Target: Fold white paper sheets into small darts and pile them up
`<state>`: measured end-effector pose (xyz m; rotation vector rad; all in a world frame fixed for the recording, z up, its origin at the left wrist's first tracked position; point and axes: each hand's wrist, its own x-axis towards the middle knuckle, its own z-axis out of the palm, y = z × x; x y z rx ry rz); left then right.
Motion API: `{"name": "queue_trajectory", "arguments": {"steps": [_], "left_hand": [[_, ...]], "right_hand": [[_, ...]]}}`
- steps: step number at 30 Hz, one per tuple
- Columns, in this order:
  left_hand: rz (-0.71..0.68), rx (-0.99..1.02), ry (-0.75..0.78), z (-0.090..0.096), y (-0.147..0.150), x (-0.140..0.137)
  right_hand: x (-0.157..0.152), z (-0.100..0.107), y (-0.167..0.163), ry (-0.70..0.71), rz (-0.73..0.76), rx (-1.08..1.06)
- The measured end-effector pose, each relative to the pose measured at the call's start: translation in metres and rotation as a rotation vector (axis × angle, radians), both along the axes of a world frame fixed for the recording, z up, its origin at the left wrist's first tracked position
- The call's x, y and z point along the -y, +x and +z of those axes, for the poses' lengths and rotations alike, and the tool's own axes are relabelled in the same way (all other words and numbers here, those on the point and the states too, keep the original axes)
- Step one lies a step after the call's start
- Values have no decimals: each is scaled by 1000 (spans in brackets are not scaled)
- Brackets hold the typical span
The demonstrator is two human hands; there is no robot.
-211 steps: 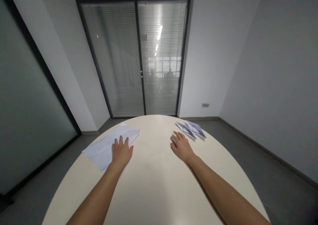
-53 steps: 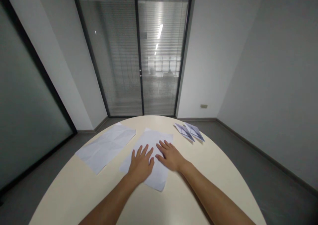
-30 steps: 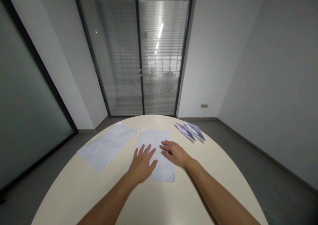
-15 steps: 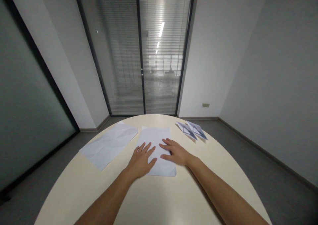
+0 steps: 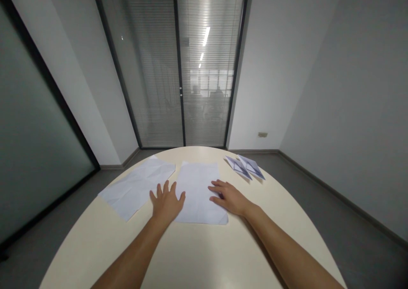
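A white sheet of paper (image 5: 198, 195) lies flat in front of me, with faint creases and a slightly bent near right corner. My left hand (image 5: 166, 203) is spread at the sheet's left edge, palm down, its thumb over the paper and its other fingers pointing away from me. On the right edge rests my right hand (image 5: 230, 196), fingers loosely apart and reaching over the sheet. Neither hand grips anything. To the left lies a creased white sheet (image 5: 137, 187), close to my left fingertips.
Two folded paper pieces (image 5: 245, 167) sit side by side at the table's far right. The round cream table (image 5: 188, 255) curves away on both sides. Beyond it stand glass doors with blinds (image 5: 204, 110) and a wall socket (image 5: 262, 134).
My left hand has slid left from the middle of the sheet to its left edge, fingers spreading wider. My right hand has shifted slightly right. The sheet has turned slightly.
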<state>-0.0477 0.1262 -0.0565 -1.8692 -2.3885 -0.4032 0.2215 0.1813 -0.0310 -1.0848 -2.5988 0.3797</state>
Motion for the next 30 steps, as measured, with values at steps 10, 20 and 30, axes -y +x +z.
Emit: {"name": "queue_trajectory", "arguments": {"steps": [10,20,30], "left_hand": [[97,23,-22,-1,-11,-11],[-595,77,-79,6,10,2],[-622,117,34,9,15,0]], "right_hand": [[9,-11,-3,75,32,58],[10,0,-5,79,53,-2],[21,-2,-16,-93,188,53]]}}
